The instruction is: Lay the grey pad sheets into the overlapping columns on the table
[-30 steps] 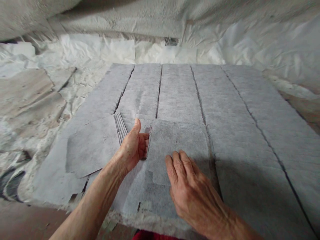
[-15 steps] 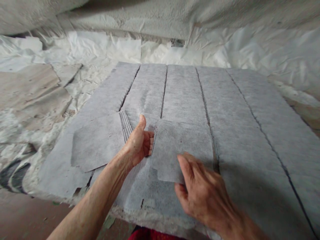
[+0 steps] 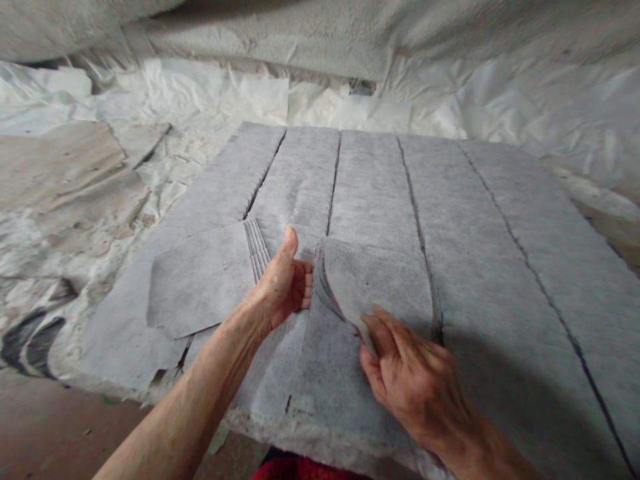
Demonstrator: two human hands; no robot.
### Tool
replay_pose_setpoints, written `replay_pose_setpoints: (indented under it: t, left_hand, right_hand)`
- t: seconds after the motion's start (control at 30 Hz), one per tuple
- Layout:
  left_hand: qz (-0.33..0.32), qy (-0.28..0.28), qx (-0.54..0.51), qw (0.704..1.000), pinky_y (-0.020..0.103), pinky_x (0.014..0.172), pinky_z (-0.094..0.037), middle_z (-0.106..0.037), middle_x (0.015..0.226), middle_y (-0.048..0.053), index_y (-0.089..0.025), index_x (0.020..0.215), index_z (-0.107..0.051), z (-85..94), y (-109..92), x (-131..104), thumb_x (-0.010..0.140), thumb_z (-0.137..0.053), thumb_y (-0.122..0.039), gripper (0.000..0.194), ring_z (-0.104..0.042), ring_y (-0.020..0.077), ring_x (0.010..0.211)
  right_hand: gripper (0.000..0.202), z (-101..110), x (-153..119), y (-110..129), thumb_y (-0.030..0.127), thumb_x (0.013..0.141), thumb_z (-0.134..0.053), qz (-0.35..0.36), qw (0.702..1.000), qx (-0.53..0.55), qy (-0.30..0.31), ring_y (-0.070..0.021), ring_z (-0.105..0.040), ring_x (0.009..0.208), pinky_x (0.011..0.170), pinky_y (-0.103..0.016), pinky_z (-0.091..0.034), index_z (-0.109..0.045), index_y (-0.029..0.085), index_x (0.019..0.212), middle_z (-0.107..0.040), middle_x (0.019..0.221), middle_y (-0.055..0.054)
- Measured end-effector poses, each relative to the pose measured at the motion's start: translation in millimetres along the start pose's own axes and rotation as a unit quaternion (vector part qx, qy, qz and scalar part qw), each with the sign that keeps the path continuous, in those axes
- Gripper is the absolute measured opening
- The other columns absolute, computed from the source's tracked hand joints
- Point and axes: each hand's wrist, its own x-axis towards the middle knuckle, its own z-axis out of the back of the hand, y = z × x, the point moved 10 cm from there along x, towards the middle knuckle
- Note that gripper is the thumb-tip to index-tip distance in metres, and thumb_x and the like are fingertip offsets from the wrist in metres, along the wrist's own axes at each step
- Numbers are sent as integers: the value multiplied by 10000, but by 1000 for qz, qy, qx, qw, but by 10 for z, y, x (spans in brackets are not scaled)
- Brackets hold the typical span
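My right hand (image 3: 413, 377) pinches the near corner of a small stack of grey felt-like fabric sheets (image 3: 383, 280) between thumb and fingers. The stack's left side is lifted and curled, so several layers show along its edge. Beside that edge stands my left hand (image 3: 286, 283), thumb up and fingers stretched out, palm toward the stack; it holds nothing. Left of it lies another pile of grey sheets (image 3: 200, 283), its right edge fanned in steps and partly hidden by my left hand. Both piles rest on a wide grey fabric layer (image 3: 370, 183) crossed by dark, rough lines.
Crumpled whitish plastic sheeting (image 3: 200, 93) runs along the back, below a draped grey cover (image 3: 300, 40). Torn brownish sheets (image 3: 60, 187) lie at the left. Black curved strips (image 3: 33, 343) hang at the left front edge, above a reddish floor (image 3: 65, 420).
My right hand has gripped the stack's near corner and bent it up toward the right, so the flat sheets now curl and show their layers. My left hand stays at the stack's left edge.
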Motion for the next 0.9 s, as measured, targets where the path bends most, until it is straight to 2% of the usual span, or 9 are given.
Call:
replay_pose_setpoints:
  t: [0.07, 0.13, 0.23, 0.3, 0.37, 0.5, 0.67, 0.77, 0.9]
  left_hand:
    - [-8, 1, 7, 1000, 233, 408, -219, -402, 466, -2, -182, 501, -453, -2, -13, -2, 723, -213, -849, 743, -346, 81, 362]
    - [-16, 4, 12, 1000, 237, 411, -215, -390, 467, -10, -177, 528, -477, -3, -28, -7, 739, -353, -749, 623, -324, 81, 367]
    - [-43, -3, 24, 999, 236, 410, -213, -381, 470, -31, -180, 531, -470, 24, -59, -18, 563, -605, -446, 300, -313, 73, 379]
    - [-61, -5, 47, 997, 232, 405, -198, -411, 482, -36, -177, 519, -463, 32, -64, -25, 442, -618, -262, 192, -320, 62, 384]
    - [-72, 6, 76, 995, 230, 402, -175, -448, 488, -32, -167, 531, -494, 5, -43, -26, 419, -611, -185, 162, -337, 61, 386]
    - [-101, 18, 120, 987, 227, 401, -140, -453, 456, -43, -154, 565, -553, -52, -29, -17, 512, -671, -222, 147, -307, 50, 371]
    - [-116, 22, 141, 983, 227, 394, -109, -414, 435, -60, -165, 537, -501, -41, -29, 15, 541, -699, -276, 227, -266, 37, 363]
    - [-115, 26, 144, 982, 220, 386, -121, -441, 442, -56, -167, 546, -506, -41, -32, 14, 534, -708, -276, 230, -293, 40, 357]
    - [-112, 27, 138, 984, 216, 377, -192, -476, 444, -43, -166, 533, -532, -98, -49, -12, 515, -693, -264, 189, -366, 61, 359]
  right_hand:
    - [234, 74, -10, -125, 64, 994, -318, -38, 999, 17, -25, -233, -582, 662, 529, -324, -456, -546, 10, 979, -548, 889, -126]
    - [175, 119, -16, -216, 77, 998, -331, -63, 997, 38, -37, -203, -549, 569, 466, -315, -392, -501, 88, 956, -522, 781, -45]
    - [145, 159, -16, -315, 86, 984, -343, -83, 993, 72, -49, -197, -515, 509, 449, -317, -357, -449, 154, 913, -481, 723, -7]
    - [147, 182, -19, -358, 84, 970, -351, -91, 990, 96, -58, -190, -506, 490, 448, -313, -358, -441, 166, 890, -468, 707, 3]
    - [158, 169, -23, -352, 88, 979, -346, -90, 989, 104, -52, -187, -519, 511, 461, -310, -374, -456, 157, 889, -476, 719, 1]
    - [212, 75, -27, -167, 73, 971, -327, -73, 994, 76, -12, -241, -583, 728, 588, -340, -481, -526, 34, 1033, -539, 929, -112]
    - [324, -74, -36, 13, 88, 923, -339, -94, 995, -23, 15, -383, -527, 958, 658, -453, -535, -564, -80, 1084, -487, 1073, -245]
    - [315, -63, -16, 52, -20, 878, -318, -64, 997, -46, -11, -338, -564, 897, 643, -402, -518, -572, -70, 1057, -517, 1027, -217]
    - [240, 151, 3, -164, 41, 1025, -316, -67, 996, 7, -53, -240, -597, 765, 631, -328, -467, -556, 34, 1025, -561, 941, -120]
